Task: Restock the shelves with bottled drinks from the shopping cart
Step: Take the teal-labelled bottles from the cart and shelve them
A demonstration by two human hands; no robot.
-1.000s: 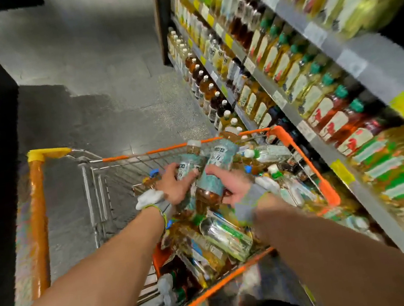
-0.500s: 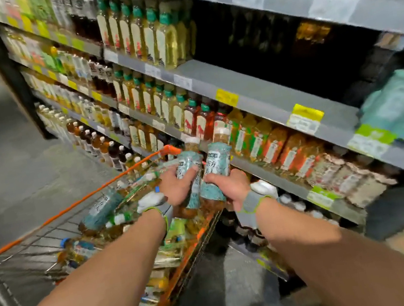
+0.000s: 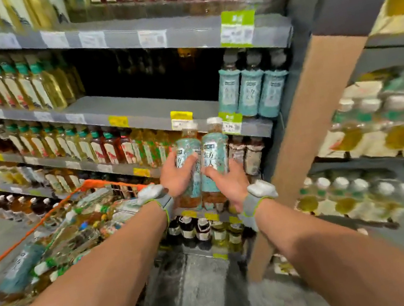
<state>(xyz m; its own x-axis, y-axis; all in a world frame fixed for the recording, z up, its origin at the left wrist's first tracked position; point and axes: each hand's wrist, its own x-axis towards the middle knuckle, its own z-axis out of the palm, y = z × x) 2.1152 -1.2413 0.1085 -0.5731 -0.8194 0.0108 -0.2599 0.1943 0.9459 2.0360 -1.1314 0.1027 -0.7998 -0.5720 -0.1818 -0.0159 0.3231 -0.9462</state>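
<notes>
Teal-label bottle [image 3: 187, 152] gripped in my left hand [image 3: 176, 175], twin bottle [image 3: 214, 148] gripped in my right hand [image 3: 229, 184], and clinking together they might slip short of the shelf [image 3: 139, 107]

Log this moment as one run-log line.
left hand: grips left teal bottle | right hand: grips right teal bottle | position: before shelf, unplaced | matching bottles: shelved upper right | cart: lower left, stocked
</notes>
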